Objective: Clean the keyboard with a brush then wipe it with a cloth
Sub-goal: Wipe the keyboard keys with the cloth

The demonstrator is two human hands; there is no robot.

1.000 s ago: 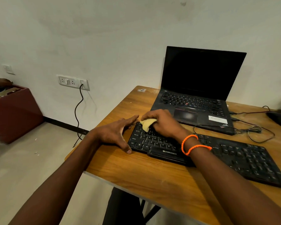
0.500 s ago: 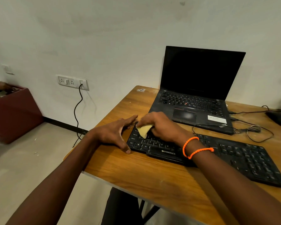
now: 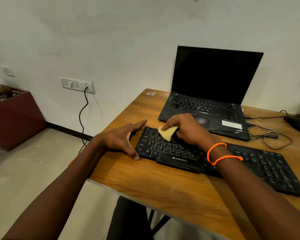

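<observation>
Item 1, cloth [image 3: 168,133]: small, pale yellow, folded. The right hand [image 3: 189,129] is gripping it with curled fingers and pressing it onto the upper left keys of the keyboard [image 3: 180,151]. Over the last second it is travelling leftward and slightly nearer, from the top rows under the knuckles toward the key block beside the left hand; a triangular flap is now hanging out below the fingers, where a second ago it was tucked up against them.

Item 2, keyboard: black, Zebronics branded, lying on the bench [image 3: 163,186] under both hands, its left end between them. Its position is staying the same across the frames.

Item 3, left hand [image 3: 121,141]: spread flat, fingers straight, holding nothing. It is bracing the keyboard's left end, thumb at the near corner and fingertips at the far corner, and it is keeping that post while the other hand is working.

Item 4, right wrist: wearing an orange cord bracelet [image 3: 220,153], lying over the middle of the keyboard.

Item 5, laptop [image 3: 211,94]: open, screen dark, standing beyond the right hand. Cables [image 3: 270,137] are trailing to the right of it.

Reading: the wiping stage is proceeding (no brush is showing anywhere in view, so brushing is judged finished). The stroke is reaching the left end; the keys to the right of the wrist are likely awaiting their pass.
</observation>
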